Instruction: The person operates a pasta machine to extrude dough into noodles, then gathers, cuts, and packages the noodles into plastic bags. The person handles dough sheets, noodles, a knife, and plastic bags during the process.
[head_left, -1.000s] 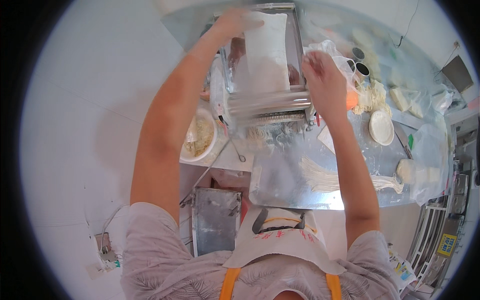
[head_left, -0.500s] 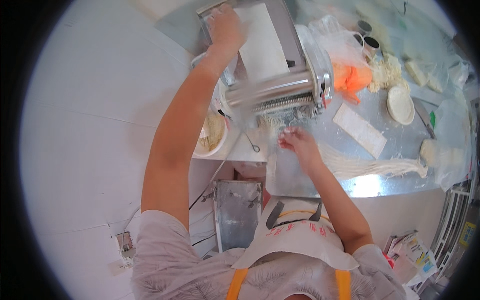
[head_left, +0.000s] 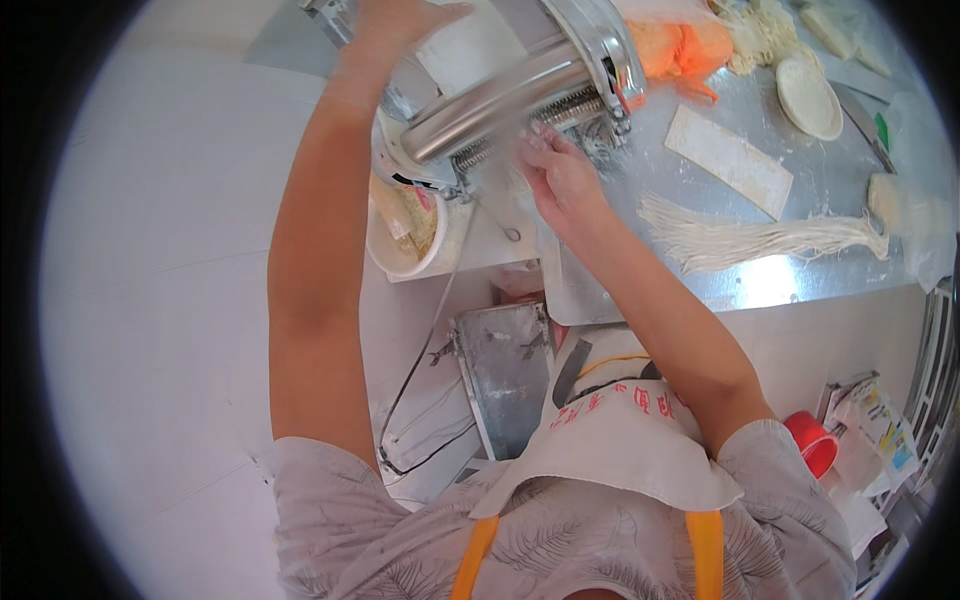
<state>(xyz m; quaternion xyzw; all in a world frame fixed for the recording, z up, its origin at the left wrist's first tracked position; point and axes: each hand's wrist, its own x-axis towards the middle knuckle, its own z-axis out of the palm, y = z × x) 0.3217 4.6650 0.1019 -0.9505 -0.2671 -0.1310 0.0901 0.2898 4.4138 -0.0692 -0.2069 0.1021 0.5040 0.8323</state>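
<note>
At the top, a steel noodle machine (head_left: 495, 95) holds a pale dough sheet (head_left: 470, 45) on its tray, behind the roller. My left hand (head_left: 400, 22) reaches over the tray's left side, fingers extended beside the sheet. My right hand (head_left: 560, 175) is at the toothed cutters below the roller, its fingers curled; what they hold is blurred and hidden. Cut white noodles (head_left: 760, 232) lie bunched on the metal table to the right, below a floury pale strip (head_left: 728, 160).
A white bowl (head_left: 395, 255) with pale contents stands below the machine. Rightward are an orange bag (head_left: 670, 50), a round pale dish (head_left: 808, 98), a long dark tool (head_left: 865, 130), plastic sheeting and dough pieces. Below are a metal panel (head_left: 500, 380), cables and a red container (head_left: 812, 445).
My right hand left the sheet's right side, dropped below the machine, then rose to the cutters. My left hand shifted along the tray. The view has shifted and turned.
</note>
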